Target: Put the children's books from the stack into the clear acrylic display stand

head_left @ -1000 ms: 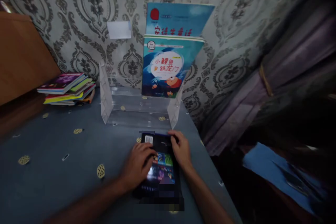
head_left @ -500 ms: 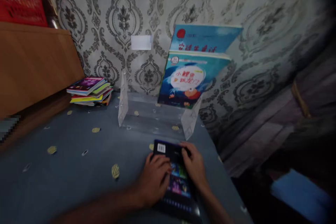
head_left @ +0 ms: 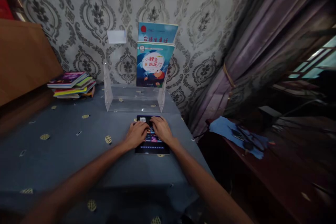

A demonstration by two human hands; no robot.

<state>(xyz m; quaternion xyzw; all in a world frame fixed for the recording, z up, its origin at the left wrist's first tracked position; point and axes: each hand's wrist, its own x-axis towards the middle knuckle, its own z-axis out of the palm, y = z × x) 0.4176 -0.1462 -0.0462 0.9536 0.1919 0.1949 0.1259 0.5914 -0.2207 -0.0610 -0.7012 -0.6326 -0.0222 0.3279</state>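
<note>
We see one dark book [head_left: 152, 149] lying flat on the table [head_left: 99, 162], in front of one clear rack [head_left: 135, 105]. Our left hand [head_left: 137, 134] rests over its left side, our right hand [head_left: 162, 130] over its upper right; the fingers of both are loosely spread on the cover and grasp nothing. We judge this book light and rather bendable, with a shiny cover which may slip, so its two side edges seem the best hold. On the rack we count two blue books [head_left: 151, 80]; at left, one pile of books [head_left: 69, 84], too overlapped to count.
</note>
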